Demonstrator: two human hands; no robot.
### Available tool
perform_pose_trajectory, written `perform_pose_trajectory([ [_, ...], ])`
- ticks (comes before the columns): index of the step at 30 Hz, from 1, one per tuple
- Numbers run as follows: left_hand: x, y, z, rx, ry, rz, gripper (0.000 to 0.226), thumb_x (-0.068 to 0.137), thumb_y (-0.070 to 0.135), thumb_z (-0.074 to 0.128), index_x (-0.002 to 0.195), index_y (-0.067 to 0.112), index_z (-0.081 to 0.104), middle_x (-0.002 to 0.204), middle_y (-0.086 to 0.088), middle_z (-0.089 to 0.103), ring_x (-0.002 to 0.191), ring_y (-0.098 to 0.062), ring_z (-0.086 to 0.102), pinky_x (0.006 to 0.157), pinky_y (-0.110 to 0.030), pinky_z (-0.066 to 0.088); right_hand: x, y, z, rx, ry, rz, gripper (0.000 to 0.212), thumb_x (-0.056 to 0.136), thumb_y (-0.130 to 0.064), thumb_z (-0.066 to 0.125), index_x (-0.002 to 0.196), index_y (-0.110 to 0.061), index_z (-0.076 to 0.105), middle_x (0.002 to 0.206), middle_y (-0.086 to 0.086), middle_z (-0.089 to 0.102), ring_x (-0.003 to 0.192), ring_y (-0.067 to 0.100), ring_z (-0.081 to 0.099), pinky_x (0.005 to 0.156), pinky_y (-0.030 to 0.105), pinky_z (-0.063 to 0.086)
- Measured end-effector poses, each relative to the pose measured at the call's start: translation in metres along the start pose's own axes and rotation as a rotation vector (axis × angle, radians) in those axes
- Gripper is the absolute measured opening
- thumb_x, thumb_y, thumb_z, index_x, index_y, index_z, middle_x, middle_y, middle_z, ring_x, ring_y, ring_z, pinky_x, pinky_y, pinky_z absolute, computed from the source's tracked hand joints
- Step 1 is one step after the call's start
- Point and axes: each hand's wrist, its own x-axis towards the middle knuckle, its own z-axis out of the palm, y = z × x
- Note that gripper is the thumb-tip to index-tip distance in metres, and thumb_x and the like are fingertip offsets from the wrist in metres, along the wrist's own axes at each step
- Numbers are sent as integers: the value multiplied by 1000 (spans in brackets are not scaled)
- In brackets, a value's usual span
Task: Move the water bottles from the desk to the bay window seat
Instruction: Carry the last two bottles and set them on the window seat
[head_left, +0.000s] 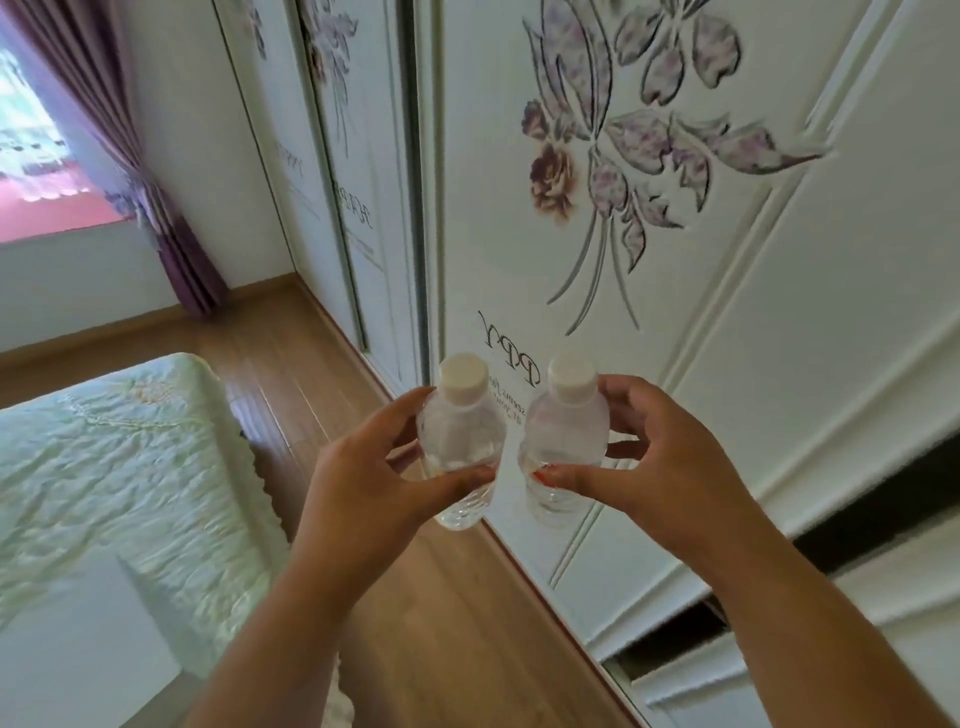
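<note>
Both forearms reach forward, hands raised side by side in mid-air. Left hand (363, 467): fingers and thumb curled round the body of the left bottle (460, 441), thumb across its front, fingertips round its far side. Right hand (654, 462): same wrap round the right bottle (563, 441), thumb with a red nail across the front, fingers behind. Each hand grips its own bottle; neither is spread.

Both bottles clear plastic, white caps on, upright with a slight tilt, caps above the grips, bases below the thumbs. Bottles just beside each other, narrow gap between; touching or not, cannot tell.

Directly beyond the grips: white wardrobe door (675, 260) with purple flower relief and script lettering, running off to the right of the right hand. Left of and below the left hand: bed (119, 467) with pale green quilted cover. Under the hands: wooden floor (441, 623), a strip between bed and wardrobe.

Far beyond the left hand: window seat (57, 213) with a red-pink surface, purple curtain (156, 197) hanging beside it. Picture slightly blurred
</note>
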Motion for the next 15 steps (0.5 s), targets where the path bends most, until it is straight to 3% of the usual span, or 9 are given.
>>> perform_pose_trajectory([
  [5,15,-23,-41,48,103,-72,80,64,46,93,137,38,61,121,28,69,109,14,65,85,-3,49,51,-20,43,16,-114,-59,78,62,-45,97,128,-43,56,119,-25,69,105,0,68,91,24,59],
  [10,29,-45,-69,61,208,-184,83,62,45,95,138,36,62,123,23,71,111,6,68,97,-24,57,103,-29,80,52,-227,-135,70,61,-50,93,119,-52,53,110,-39,65,102,-14,64,76,3,51],
  [15,54,-57,-83,101,322,-254,81,62,41,96,136,32,64,122,21,72,111,5,68,100,-30,57,162,-30,107,93,-324,-191,74,61,-47,94,123,-48,53,109,-37,65,101,-16,62,73,0,48],
])
